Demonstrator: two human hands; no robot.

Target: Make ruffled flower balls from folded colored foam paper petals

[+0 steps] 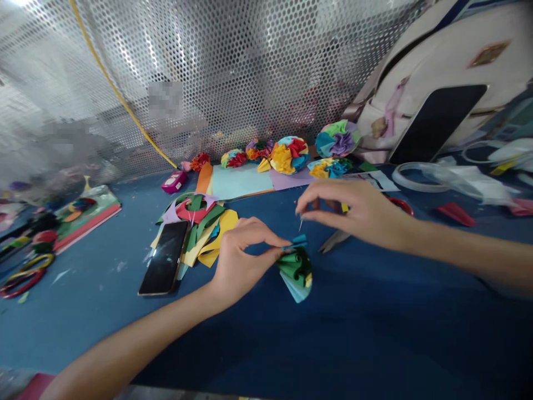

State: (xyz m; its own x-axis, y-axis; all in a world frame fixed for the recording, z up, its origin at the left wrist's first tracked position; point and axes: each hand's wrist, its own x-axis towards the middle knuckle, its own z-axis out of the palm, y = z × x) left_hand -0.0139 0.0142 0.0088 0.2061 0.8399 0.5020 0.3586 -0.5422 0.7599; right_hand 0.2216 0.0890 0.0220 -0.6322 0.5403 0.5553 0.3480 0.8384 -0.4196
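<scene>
My left hand (250,255) pinches a folded bundle of green and blue felt-like pieces (296,266) between thumb and fingertips, its fan of folds hanging to the right. Above it and slightly to the right, my right hand (353,208) holds a thin needle (300,224) that points down towards the bundle, apart from it. Whether thread runs through the needle is too fine to see. Under the right hand lies a pair of scissors (335,240), blades showing, with part of a red handle beyond the wrist.
A phone (164,258) lies left of my left hand, beside coloured scraps (212,222). Ruffled multicoloured balls (289,155) line the back near a mesh panel (233,72). Another phone (439,122) leans on a pale backpack (449,61). A clear tape roll (420,176) sits at right.
</scene>
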